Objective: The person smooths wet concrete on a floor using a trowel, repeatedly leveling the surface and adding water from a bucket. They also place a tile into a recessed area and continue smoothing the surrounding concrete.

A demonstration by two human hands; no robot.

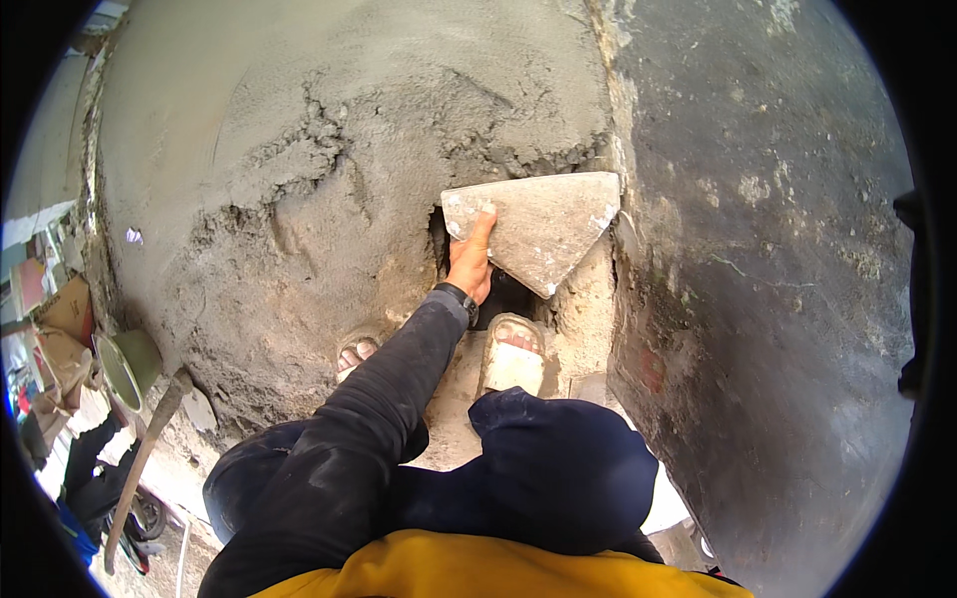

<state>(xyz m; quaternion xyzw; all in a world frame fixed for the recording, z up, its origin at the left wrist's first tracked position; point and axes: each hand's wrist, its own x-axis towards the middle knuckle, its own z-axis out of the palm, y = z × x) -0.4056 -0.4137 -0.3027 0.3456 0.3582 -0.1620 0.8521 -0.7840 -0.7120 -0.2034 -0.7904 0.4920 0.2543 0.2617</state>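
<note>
My left hand [473, 263] grips a flat, roughly triangular slab [548, 224] by its left corner, thumb on top and fingers hidden beneath. The slab is pale grey-brown with white flecks along its edges. Its material is hard to tell. Under its lower edge shows a dark hole [504, 301] in the floor, partly covered by the slab. Wet grey mortar [329, 229] with a rough, cracked surface spreads around and beyond it. My right hand is not in view.
Close on the right rises a dark, stained wall [748, 299]. My sandalled foot [514, 349] stands just below the hole. To the left are a greenish bucket [145, 361], a long wooden tool handle [145, 453] and cardboard [66, 309].
</note>
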